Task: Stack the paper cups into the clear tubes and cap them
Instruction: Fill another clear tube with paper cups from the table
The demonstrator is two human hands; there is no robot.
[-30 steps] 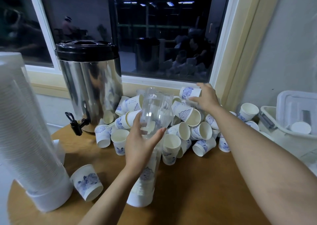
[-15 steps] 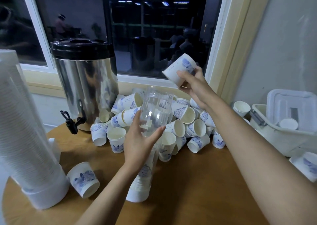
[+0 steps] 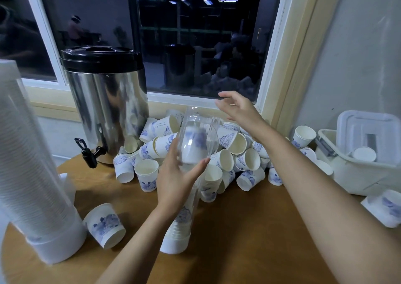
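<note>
My left hand (image 3: 176,181) grips a clear tube (image 3: 196,132) that stands upright on the wooden table (image 3: 238,240). The tube holds a nested stack of paper cups (image 3: 176,238) at its bottom. A blurred paper cup (image 3: 194,146) with a blue print is inside the tube's upper part. My right hand (image 3: 237,109) hovers just above and right of the tube's mouth, fingers spread, holding nothing. A pile of loose white and blue paper cups (image 3: 236,153) lies behind the tube, under the window.
A steel urn (image 3: 106,103) with a black lid and tap stands at the back left. A tall filled tube (image 3: 28,175) leans at the left edge, one lone cup (image 3: 105,227) beside it. A white plastic bin (image 3: 364,153) sits at the right.
My right hand lifted a cup from the pile, carried it over the tube and let it go. The cup is now inside the tube. My left hand stayed on the tube.
</note>
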